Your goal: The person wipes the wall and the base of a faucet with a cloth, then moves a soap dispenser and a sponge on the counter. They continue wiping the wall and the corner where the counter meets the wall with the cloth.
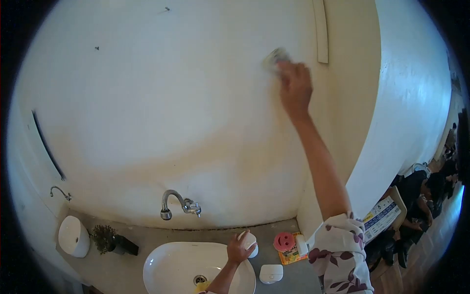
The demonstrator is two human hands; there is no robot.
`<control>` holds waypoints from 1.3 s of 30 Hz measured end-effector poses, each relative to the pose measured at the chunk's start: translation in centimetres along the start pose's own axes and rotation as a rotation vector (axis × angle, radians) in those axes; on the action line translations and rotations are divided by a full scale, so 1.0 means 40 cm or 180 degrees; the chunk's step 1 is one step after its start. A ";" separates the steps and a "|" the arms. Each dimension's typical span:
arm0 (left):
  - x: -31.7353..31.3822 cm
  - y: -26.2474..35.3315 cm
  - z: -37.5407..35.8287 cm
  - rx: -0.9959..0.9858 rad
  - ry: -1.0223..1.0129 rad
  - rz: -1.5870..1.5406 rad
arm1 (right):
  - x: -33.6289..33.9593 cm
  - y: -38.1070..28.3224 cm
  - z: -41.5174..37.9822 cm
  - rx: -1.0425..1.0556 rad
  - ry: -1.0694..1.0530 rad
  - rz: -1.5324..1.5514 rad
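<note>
Against the pale wall (pixel 205 98), high up, my right hand (pixel 295 85) holds a small blurred whitish item (pixel 277 58), its fingers closed round it. Low in the view, my left hand (pixel 238 249) is wrapped at the side of a white round container (pixel 250 243) on the grey counter, by the rim of the white basin (pixel 159 252). A yellow item (pixel 202 286) lies in the basin near the drain, partly hidden by my left forearm.
A curved metal tap (pixel 172 196) juts from the wall. Right of my left hand are a pink smiling sponge (pixel 284 241), an orange packet (pixel 290 257) and a white box (pixel 271 274). A plant (pixel 104 238) and second basin (pixel 73 236) stand left. A person (pixel 416 196) sits at right.
</note>
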State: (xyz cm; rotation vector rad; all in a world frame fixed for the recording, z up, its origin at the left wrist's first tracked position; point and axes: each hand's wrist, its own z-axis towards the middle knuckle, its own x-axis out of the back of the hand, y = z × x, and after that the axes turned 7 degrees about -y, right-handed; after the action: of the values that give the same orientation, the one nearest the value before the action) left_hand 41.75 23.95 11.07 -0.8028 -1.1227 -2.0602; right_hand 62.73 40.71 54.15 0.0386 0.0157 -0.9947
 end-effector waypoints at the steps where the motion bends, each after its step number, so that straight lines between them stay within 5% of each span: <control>1: -0.004 -0.005 0.002 -0.0129 0.0075 0.0081 | -0.032 -0.007 -0.044 0.0161 -0.0161 -0.0204; 6: -0.014 -0.013 -0.004 -0.0377 0.0140 0.0247 | -0.003 -0.102 -0.538 -0.0502 -0.3031 0.1017; 8: -0.026 -0.023 -0.013 -0.0206 0.0174 -0.0016 | 0.032 -0.085 -0.703 0.0956 -0.2684 0.1234; 9: -0.024 -0.019 -0.018 -0.0208 0.0176 -0.0014 | 0.051 -0.089 -0.684 0.0957 -0.2681 0.1233; 11: -0.014 -0.013 -0.010 -0.0136 0.0154 0.0209 | 0.094 -0.103 -0.573 -0.0638 -0.3618 0.1499; 13: -0.021 -0.021 -0.006 -0.0135 0.0103 0.0175 | 0.069 -0.069 -0.466 0.0355 -0.1971 0.0506; 14: -0.024 -0.023 -0.009 -0.0100 0.0030 0.0140 | 0.041 -0.040 -0.376 0.0309 -0.1579 -0.0654; 16: -0.011 -0.014 -0.007 -0.0164 0.0118 0.0162 | 0.052 -0.048 -0.106 0.0032 0.0104 -0.0002; 18: 0.000 0.000 -0.002 -0.0244 0.0231 0.0181 | -0.004 -0.046 0.045 -0.0542 0.0474 0.0484; 21: 0.000 -0.008 0.002 -0.0115 0.0121 0.0113 | -0.109 -0.143 0.076 -0.0609 -0.0276 -0.0040; 23: -0.017 -0.025 0.004 -0.0256 0.0183 0.0183 | -0.239 -0.209 -0.030 0.0269 -0.0865 -0.0106; 25: -0.020 -0.027 -0.006 -0.0138 0.0207 0.0146 | -0.218 -0.320 -0.165 0.0667 -0.1011 0.1340; 30: 0.000 -0.005 -0.006 -0.0138 0.0264 0.0083 | -0.135 -0.290 -0.615 0.1066 -0.2559 0.1344; 35: -0.020 -0.020 -0.005 -0.0192 0.0325 0.0460 | 0.077 -0.143 -0.845 0.0332 -0.3700 0.1095; 39: 0.004 0.011 0.001 0.0061 0.0068 0.0215 | 0.289 -0.173 -0.773 -0.2614 -0.3057 0.1326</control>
State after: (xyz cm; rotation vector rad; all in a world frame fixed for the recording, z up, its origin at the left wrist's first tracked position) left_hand 41.99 23.75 11.42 -0.7968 -1.0877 -1.9950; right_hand 63.35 28.47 22.72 -1.1422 -0.4460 -0.4534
